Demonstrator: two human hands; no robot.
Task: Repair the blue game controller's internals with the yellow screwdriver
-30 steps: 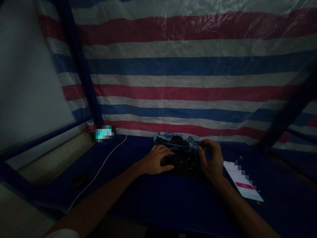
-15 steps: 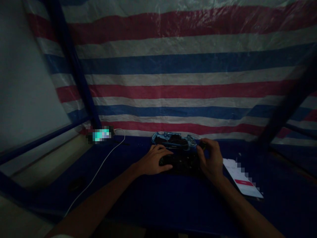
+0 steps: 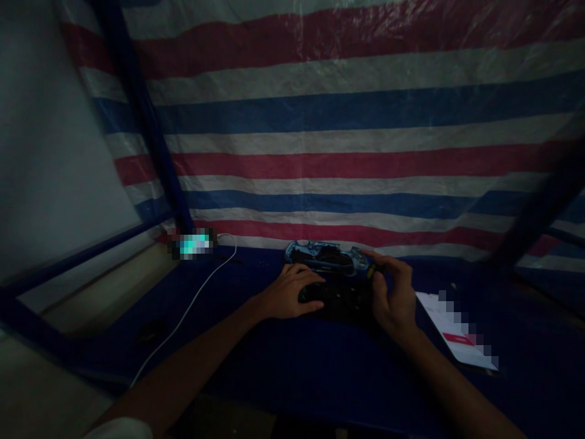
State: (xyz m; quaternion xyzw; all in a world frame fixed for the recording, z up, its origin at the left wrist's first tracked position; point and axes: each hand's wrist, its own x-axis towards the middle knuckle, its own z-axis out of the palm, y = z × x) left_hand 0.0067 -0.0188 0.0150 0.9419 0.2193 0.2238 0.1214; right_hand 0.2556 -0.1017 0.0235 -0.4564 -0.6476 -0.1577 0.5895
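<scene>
A blue toy car body shell [image 3: 322,258], hollow side showing, lies at the back of the dark blue surface. In front of it is a long black part [image 3: 340,299], like a car base, though the dim light blurs its details. My left hand [image 3: 290,294] grips the left end of this part, thumb in front and fingers behind. At its right end, my right hand [image 3: 397,292] has thumb and fingers closed round a small dark object with a yellowish patch [image 3: 372,271]. Its kind is too dark to tell.
A lit phone [image 3: 194,244] with a white cable [image 3: 201,289] stands at the back left. A dark round object [image 3: 152,331] lies near the left edge. A white-screened device [image 3: 457,335] lies right. Blue frame posts [image 3: 146,122] and a striped sheet [image 3: 311,164] bound the space.
The whole view has shifted slightly, so things appear a little farther right. My right hand has tilted a little round the small dark object; my left hand keeps its grip.
</scene>
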